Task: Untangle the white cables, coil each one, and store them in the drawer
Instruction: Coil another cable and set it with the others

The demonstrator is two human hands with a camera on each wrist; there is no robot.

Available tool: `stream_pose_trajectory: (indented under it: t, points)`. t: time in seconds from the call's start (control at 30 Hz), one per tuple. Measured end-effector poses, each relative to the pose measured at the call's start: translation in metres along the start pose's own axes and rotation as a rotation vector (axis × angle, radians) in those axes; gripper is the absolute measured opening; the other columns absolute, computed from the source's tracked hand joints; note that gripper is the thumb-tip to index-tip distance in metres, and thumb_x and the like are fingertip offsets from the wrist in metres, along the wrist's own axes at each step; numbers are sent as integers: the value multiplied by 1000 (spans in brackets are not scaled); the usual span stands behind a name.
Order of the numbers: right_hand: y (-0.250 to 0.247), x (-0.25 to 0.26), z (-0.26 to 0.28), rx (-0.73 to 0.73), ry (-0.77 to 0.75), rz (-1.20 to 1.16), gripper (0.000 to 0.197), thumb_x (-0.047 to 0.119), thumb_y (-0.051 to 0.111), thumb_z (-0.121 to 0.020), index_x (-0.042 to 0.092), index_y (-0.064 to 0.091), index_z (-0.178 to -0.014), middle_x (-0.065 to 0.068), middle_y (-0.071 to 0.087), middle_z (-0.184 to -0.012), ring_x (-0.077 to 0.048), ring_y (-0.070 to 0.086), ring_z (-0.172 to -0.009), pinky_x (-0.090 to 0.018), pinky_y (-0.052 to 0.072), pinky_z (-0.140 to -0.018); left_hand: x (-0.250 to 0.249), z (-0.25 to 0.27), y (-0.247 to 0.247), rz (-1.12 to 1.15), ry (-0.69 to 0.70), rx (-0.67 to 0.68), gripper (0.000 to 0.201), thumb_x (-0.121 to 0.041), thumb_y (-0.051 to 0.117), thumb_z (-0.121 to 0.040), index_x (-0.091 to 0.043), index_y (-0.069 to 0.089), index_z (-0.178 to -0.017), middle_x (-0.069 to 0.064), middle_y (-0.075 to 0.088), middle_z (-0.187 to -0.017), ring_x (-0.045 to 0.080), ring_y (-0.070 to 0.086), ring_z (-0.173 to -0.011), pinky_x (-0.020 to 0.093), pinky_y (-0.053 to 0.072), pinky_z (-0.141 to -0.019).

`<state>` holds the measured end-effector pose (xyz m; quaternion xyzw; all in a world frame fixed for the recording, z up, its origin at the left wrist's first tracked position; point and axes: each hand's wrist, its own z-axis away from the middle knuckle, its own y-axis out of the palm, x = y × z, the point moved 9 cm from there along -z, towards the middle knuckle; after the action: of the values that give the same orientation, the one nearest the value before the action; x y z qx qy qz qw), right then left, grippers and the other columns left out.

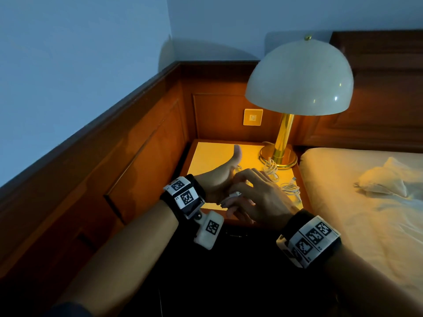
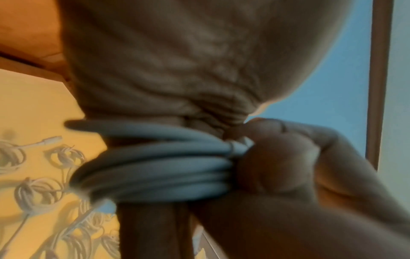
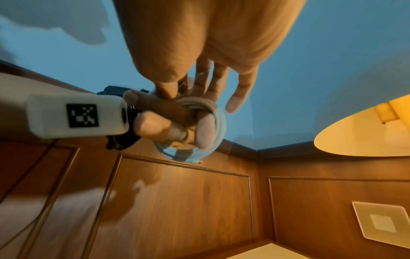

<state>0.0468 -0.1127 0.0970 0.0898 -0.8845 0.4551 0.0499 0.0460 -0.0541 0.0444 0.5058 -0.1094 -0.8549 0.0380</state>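
Cable (image 2: 155, 166): wound on gripping left hand (image 1: 215, 181), pinched by right hand (image 1: 258, 197); turns best kept snug, end tucked.

Lamp (image 1: 299, 76) and loose cables (image 1: 289, 188) crowd the nightstand's (image 1: 212, 154) right; its left gives passage.

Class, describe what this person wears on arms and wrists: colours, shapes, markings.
The forearms are bare, and no gloves are worn. The left band and the right band are black wrist straps, each carrying white panels printed with black square code markers. Under the left band hangs a white rounded box with one such marker and a round dark lens.
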Motion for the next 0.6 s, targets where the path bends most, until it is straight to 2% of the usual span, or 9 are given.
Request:
stream_pose_trajectory:
  t: [0.1,0.2,0.23,0.27,0.33,0.4,0.47,0.53,0.6]
  points:
    - [5,-3,2,0,2,-44,24,34,62,-94,14,57,-105,-7,58,-102,-25,56,-87,-35,49,-71,6,-9,-9,-1,-1,-43,112,-100,20,-64,-1,54,-102,22,47,-70,28,56,-45,32,53,-52]
    - [10,-7,6,-14,14,1,29,36,56,-92,15,41,-105,-10,58,-95,-27,55,-81,-33,46,-66,8,-20,-26,-6,4,-241,104,-100,17,-68,-1,51,-66,19,46,-59,26,50,-39,28,45,-46]
    - [10,-7,7,-27,17,12,29,35,55,-91,15,40,-105,-12,58,-94,-27,56,-79,-34,47,-66,9,-20,-31,-19,2,-323,107,-96,14,-73,2,56,-65,16,46,-50,23,48,-36,25,42,-44]
    - [10,-7,7,-48,9,26,30,33,57,-90,14,40,-105,-13,58,-92,-27,56,-78,-35,48,-65,7,-19,-33,-46,9,-385,111,-91,13,-79,5,67,-81,10,48,-46,21,49,-35,24,42,-44]
    - [9,-4,7,-74,-1,70,35,24,68,-87,12,40,-104,-16,60,-88,-26,55,-76,-32,47,-62,1,-18,-41,-103,68,-496,105,-82,14,-89,5,62,-123,14,61,-62,24,60,-51,31,52,-56]
    - [10,-7,11,-81,16,78,47,9,79,-80,12,39,-104,-18,63,-83,-27,60,-68,-25,41,-57,-8,-9,-40,-173,158,-550,81,-70,18,-99,-4,62,-109,24,60,-85,31,61,-74,43,53,-77]
    - [8,-21,15,-101,156,-23,31,14,68,-89,9,44,-109,-11,64,-84,-29,64,-59,-23,40,-54,-16,1,-35,-169,247,-533,54,-49,27,-107,-6,58,-100,24,56,-82,31,58,-70,42,51,-74]
    - [4,-48,24,-190,438,-186,25,24,46,-101,2,47,-113,8,58,-85,-31,65,-61,-32,44,-50,-23,6,-30,-154,351,-482,30,-26,36,-109,-5,56,-109,19,58,-75,26,59,-61,34,50,-63]
    - [1,-65,35,-314,624,-280,17,24,39,-105,8,43,-110,12,53,-78,-25,63,-59,-37,44,-51,-23,9,-27,-102,443,-447,19,-12,42,-106,-5,56,-116,20,59,-80,20,59,-64,30,49,-62]
